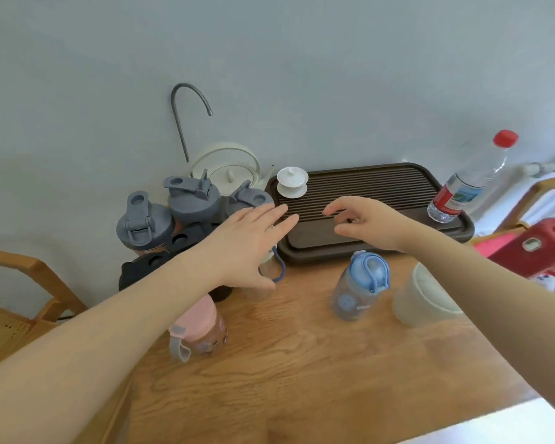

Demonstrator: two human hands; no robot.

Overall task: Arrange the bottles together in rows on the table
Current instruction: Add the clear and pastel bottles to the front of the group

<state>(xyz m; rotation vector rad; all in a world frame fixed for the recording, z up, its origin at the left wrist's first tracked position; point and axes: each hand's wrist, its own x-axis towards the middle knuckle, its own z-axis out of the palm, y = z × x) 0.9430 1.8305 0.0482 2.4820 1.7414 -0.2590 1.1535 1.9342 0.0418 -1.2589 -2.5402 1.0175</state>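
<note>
Both hands, left (253, 238) and right (366, 224), hovered spread, holding nothing. Blue bottle (361, 285) looked light, rigid plastic; I'd grip mid-body, w/ care.

I note the desk (302, 363) as wood, smooth, grain showing under a low sheen. Tray (436, 184): dark brown, matt, ribbed top. Grey lids (193, 203) look like matt plastic. Blue bottle (361, 290) is translucent plastic; the clear bottle (471, 184) is glossy with a red cap. Lidded cup (291, 182): glossy white ceramic. Spout (186, 104): dull grey metal.
</note>
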